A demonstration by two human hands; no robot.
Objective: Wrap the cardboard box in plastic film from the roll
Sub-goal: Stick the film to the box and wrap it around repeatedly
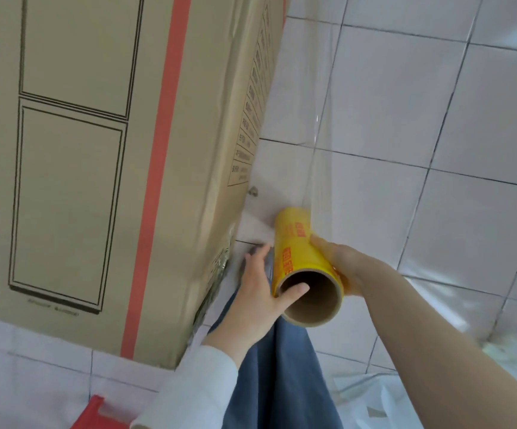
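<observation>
At 10 o'clock of the view we log the cardboard box (pixel 96 150), standing on the tiled floor (pixel 436 119), with a red stripe down its broad face. Toward 5 o'clock from it, near its lower corner but apart, is the yellow roll (pixel 297 252), its open core end facing us. We note the left hand (pixel 260 286) has its thumb hooked inside the core and its fingers along the outside, so it grips the roll. The right hand (pixel 340 264) wraps the roll's 3 o'clock side, also gripping. Clear film (pixel 319 181) runs from the roll toward 12 o'clock, beside the box. Blue trousers (pixel 279 366) are at 6 o'clock. A red object (pixel 93 410) is at 7 o'clock, unidentified.
</observation>
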